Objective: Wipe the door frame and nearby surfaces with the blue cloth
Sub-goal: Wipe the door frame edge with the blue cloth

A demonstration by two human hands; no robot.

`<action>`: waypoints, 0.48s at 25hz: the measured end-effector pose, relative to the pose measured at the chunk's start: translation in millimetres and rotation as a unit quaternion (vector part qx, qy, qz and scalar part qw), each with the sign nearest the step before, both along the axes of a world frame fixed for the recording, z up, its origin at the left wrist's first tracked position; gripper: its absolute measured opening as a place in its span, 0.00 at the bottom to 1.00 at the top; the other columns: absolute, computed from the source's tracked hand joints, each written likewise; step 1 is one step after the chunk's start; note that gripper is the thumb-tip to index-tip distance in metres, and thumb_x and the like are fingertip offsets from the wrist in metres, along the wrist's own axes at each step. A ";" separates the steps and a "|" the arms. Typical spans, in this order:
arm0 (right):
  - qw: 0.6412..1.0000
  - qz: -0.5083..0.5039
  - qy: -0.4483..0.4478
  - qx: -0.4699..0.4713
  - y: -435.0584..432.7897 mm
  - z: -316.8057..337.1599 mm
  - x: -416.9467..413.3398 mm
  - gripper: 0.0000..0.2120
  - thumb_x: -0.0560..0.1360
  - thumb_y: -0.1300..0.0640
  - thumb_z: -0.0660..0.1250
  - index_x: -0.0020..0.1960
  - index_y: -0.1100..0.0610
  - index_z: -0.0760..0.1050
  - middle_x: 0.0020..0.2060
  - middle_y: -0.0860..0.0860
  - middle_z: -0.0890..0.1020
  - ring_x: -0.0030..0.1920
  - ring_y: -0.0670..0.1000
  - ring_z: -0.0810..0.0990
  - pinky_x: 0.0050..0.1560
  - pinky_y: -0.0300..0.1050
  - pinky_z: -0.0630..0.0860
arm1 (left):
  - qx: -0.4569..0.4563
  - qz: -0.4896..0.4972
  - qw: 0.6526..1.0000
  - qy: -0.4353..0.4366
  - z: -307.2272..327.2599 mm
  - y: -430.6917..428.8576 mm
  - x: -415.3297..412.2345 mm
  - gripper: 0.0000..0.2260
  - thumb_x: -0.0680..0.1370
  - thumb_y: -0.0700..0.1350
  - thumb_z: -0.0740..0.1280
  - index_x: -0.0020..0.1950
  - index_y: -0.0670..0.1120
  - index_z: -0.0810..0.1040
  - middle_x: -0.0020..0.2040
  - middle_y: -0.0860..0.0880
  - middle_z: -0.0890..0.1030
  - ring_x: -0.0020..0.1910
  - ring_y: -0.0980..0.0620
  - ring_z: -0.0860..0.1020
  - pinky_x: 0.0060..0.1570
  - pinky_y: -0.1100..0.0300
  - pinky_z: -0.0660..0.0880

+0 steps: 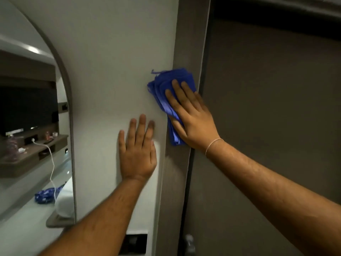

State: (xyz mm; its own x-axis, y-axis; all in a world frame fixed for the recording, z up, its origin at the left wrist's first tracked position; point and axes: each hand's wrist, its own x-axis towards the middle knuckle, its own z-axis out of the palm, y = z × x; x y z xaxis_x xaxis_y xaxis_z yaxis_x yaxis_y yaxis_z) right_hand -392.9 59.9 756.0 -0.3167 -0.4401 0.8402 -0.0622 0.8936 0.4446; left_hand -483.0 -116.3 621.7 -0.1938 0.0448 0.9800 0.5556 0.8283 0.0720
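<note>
A folded blue cloth (162, 87) lies flat against the brown door frame (190, 43), overlapping the edge of the white wall (114, 61). My right hand (191, 117) presses on the cloth with spread fingers and covers its lower right part. A thin pale band circles that wrist. My left hand (137, 150) rests flat and empty on the white wall, below and left of the cloth, fingers apart. The brown door (273, 108) fills the right side.
An arched mirror (33, 117) hangs on the left, reflecting a shelf, a white cable and a blue patterned fabric. A dark wall switch panel (134, 243) sits low on the wall. A metal door handle (190, 242) shows at the bottom.
</note>
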 end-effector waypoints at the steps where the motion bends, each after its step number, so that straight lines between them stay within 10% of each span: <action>1: 1.000 0.005 -0.001 0.007 3.1 -31.6 2.5 0.31 0.86 0.46 0.58 0.86 0.55 0.59 0.86 0.56 0.59 0.87 0.57 0.55 0.85 0.57 0.55 | 0.002 -0.003 1.000 0.001 1.5 -0.2 0.5 0.29 0.87 0.49 0.53 0.89 0.51 0.53 0.90 0.47 0.54 0.88 0.44 0.52 0.85 0.39 0.47; 12: 0.970 0.052 -0.214 0.103 15.3 -327.4 38.9 0.32 0.77 0.55 0.72 0.79 0.55 0.69 0.80 0.52 0.70 0.83 0.53 0.66 0.86 0.51 0.56 | -0.010 0.030 0.999 -0.012 -1.8 1.1 -2.5 0.31 0.87 0.50 0.54 0.89 0.52 0.48 0.89 0.50 0.48 0.88 0.42 0.53 0.84 0.39 0.47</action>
State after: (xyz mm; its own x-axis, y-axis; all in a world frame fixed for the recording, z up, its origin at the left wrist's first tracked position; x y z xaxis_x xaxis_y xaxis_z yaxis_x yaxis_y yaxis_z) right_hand -354.1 75.2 428.5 -0.5626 -0.6325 0.5324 -0.3658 0.7679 0.5258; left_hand -485.5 -115.2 619.9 -0.2201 0.0513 0.9741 0.5031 0.8615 0.0683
